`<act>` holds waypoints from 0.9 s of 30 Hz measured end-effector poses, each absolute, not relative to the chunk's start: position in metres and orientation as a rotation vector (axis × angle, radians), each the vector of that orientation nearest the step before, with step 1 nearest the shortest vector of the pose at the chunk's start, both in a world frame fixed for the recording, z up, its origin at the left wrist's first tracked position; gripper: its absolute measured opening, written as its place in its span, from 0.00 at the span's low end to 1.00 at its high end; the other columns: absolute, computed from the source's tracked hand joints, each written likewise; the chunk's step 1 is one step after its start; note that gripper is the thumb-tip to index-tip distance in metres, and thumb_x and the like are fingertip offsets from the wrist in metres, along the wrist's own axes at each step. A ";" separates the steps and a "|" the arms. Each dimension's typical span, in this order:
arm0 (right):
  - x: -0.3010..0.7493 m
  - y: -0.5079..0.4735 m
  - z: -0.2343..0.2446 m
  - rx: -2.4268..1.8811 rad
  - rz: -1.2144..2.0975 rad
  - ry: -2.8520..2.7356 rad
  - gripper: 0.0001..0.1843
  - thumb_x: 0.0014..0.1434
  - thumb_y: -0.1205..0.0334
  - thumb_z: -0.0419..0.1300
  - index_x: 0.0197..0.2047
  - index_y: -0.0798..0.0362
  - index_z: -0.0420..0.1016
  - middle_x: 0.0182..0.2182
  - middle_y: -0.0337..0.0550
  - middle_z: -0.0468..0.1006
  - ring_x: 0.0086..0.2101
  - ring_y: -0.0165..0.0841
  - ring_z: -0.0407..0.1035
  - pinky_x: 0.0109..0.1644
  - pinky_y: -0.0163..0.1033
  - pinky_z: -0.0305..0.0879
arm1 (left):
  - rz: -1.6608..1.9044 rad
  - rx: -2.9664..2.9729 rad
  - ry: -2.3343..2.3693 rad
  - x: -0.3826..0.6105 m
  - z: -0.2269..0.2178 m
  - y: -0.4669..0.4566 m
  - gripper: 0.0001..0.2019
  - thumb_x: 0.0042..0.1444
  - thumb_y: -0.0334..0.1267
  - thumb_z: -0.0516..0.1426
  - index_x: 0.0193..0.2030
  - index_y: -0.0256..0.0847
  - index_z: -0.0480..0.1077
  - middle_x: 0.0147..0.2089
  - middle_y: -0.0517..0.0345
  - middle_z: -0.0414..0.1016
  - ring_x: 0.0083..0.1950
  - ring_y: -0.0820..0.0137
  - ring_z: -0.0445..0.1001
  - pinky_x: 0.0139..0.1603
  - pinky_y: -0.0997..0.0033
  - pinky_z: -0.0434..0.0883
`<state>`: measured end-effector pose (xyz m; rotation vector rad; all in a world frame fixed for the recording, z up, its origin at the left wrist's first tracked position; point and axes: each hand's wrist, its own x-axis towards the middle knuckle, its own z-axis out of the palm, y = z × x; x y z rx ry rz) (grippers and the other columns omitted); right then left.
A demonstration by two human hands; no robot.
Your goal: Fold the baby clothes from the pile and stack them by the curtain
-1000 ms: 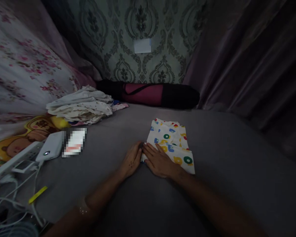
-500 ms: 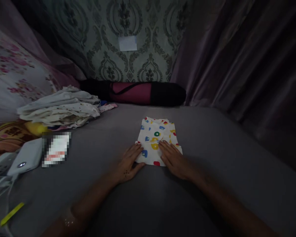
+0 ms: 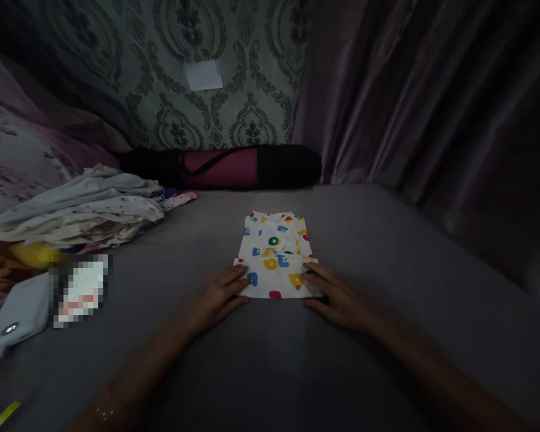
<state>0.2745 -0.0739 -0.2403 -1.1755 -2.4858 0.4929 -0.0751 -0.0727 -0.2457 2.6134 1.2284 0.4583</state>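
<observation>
A small white garment (image 3: pixel 275 252) printed with red, blue, yellow and green letters lies folded on the grey bed sheet (image 3: pixel 387 252) in front of me. My left hand (image 3: pixel 219 296) rests at its near left corner, fingers spread flat and touching the cloth edge. My right hand (image 3: pixel 337 295) lies at the near right corner, fingers stretched out on the fabric. The near part of the garment is folded over the rest.
A pile of pale clothes (image 3: pixel 81 207) sits at the left by a floral pillow (image 3: pixel 13 162). A dark red and black rolled bag (image 3: pixel 225 168) lies against the patterned wall. A white power bank (image 3: pixel 15 315) and cables are at the near left. Curtains (image 3: pixel 432 108) hang at the right.
The garment has been straightened from a slanted lie and its near edge folded up. My hands moved apart from its left edge to its two near corners. The view shifted right.
</observation>
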 end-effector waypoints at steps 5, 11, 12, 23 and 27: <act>0.268 -0.082 -0.234 -1.140 0.369 -2.519 0.22 0.65 0.54 0.52 0.61 0.49 0.66 0.58 0.51 0.67 0.57 0.41 0.63 0.61 0.49 0.62 | 0.621 2.551 1.192 -0.064 -0.246 -0.070 0.17 0.66 0.43 0.47 0.54 0.44 0.72 0.54 0.51 0.75 0.56 0.65 0.72 0.60 0.60 0.67; 0.269 -0.073 -0.249 -1.203 0.213 -2.428 0.26 0.63 0.61 0.52 0.64 0.50 0.61 0.62 0.52 0.62 0.61 0.43 0.57 0.63 0.53 0.58 | 0.611 2.253 1.376 -0.056 -0.227 -0.061 0.18 0.66 0.47 0.46 0.48 0.42 0.73 0.45 0.54 0.78 0.45 0.67 0.77 0.49 0.68 0.72; 0.271 -0.070 -0.253 -1.209 0.209 -2.422 0.27 0.62 0.65 0.52 0.65 0.51 0.60 0.63 0.52 0.61 0.62 0.42 0.56 0.63 0.52 0.58 | 0.602 2.286 1.358 -0.057 -0.227 -0.060 0.18 0.66 0.48 0.46 0.48 0.42 0.73 0.46 0.53 0.78 0.47 0.66 0.76 0.51 0.67 0.72; 0.279 -0.054 -0.261 -1.266 0.265 -2.576 0.39 0.52 0.76 0.48 0.68 0.54 0.54 0.67 0.51 0.53 0.66 0.38 0.46 0.67 0.51 0.51 | 0.381 2.784 1.076 -0.081 -0.245 -0.048 0.34 0.49 0.26 0.53 0.66 0.40 0.58 0.69 0.46 0.57 0.69 0.58 0.54 0.67 0.51 0.57; 0.280 -0.055 -0.259 -1.279 0.261 -2.591 0.42 0.50 0.78 0.47 0.69 0.52 0.52 0.68 0.47 0.52 0.66 0.35 0.44 0.68 0.50 0.48 | 0.419 2.754 1.033 -0.087 -0.255 -0.033 0.38 0.45 0.21 0.50 0.66 0.41 0.59 0.69 0.48 0.57 0.69 0.60 0.55 0.67 0.52 0.58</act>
